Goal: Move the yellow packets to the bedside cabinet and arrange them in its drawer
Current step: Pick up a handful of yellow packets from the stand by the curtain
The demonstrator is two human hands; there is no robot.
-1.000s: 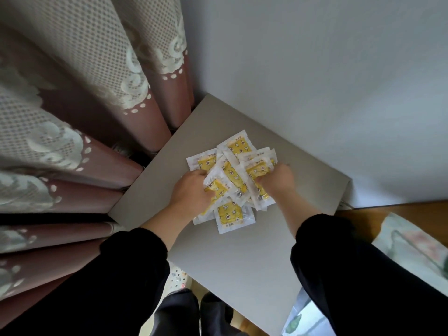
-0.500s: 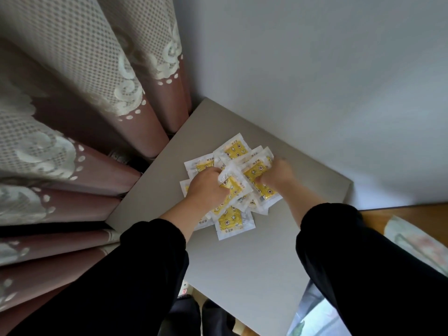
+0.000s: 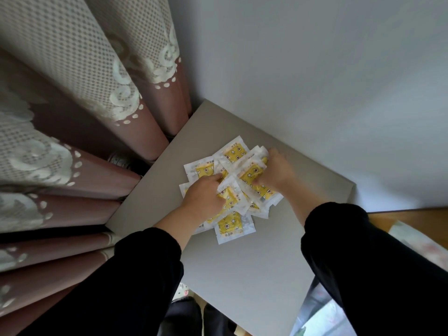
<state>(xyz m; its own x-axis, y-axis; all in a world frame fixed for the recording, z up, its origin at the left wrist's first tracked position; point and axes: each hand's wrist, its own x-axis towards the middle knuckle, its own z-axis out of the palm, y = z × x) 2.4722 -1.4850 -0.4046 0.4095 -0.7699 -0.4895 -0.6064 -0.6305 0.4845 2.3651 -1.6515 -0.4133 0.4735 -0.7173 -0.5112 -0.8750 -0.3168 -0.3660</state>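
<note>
Head view. Gripping yellow packets (image 3: 232,226) heaped on bedside cabinet (image 3: 242,275) top, left hand (image 3: 203,200) and right hand (image 3: 276,173) curled in from both sides. Could shed slippery outer ones if lifted loosely.

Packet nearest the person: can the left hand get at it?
Probably yes. The near packet lies mostly uncovered on the grey top, right beside the left hand; only its far edge is tucked under the pile.

Single head-worn wide-angle view, looking steeply down, close on cabinet top (image 3: 242,275); wall (image 3: 315,69) ahead.
</note>
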